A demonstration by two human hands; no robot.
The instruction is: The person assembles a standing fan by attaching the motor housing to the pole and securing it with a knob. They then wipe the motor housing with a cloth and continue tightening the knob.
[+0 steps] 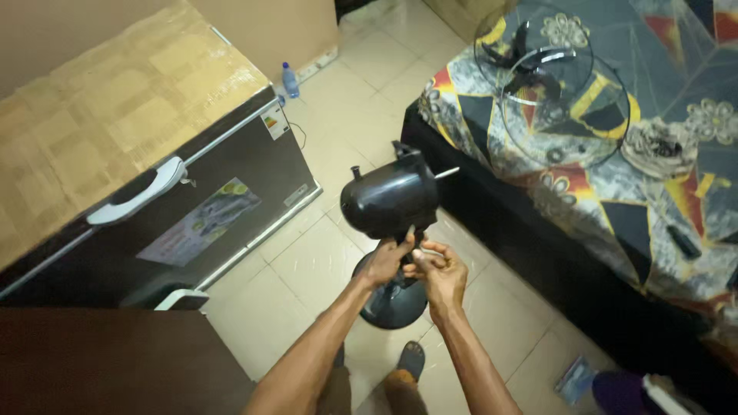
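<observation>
A black standing fan stands on the tiled floor with its guards and blades off. Its rounded motor housing [388, 201] shows a bare metal shaft on the right side. My left hand [384, 261] grips the neck just under the housing. My right hand [438, 270] is beside it, fingers curled at the same joint, pinching something small that I cannot make out. The round black base [393, 303] sits below my hands. On the patterned bed lie two wire fan guards [565, 111] and the black blade [530, 65].
A dark chest freezer [223, 192] with cardboard on its lid [100, 115] stands at the left. The bed [615, 192] fills the right. A plastic bottle [290, 79] stands by the far wall. A dark wooden surface [108, 361] lies at the lower left. My sandalled feet [407, 361] are below.
</observation>
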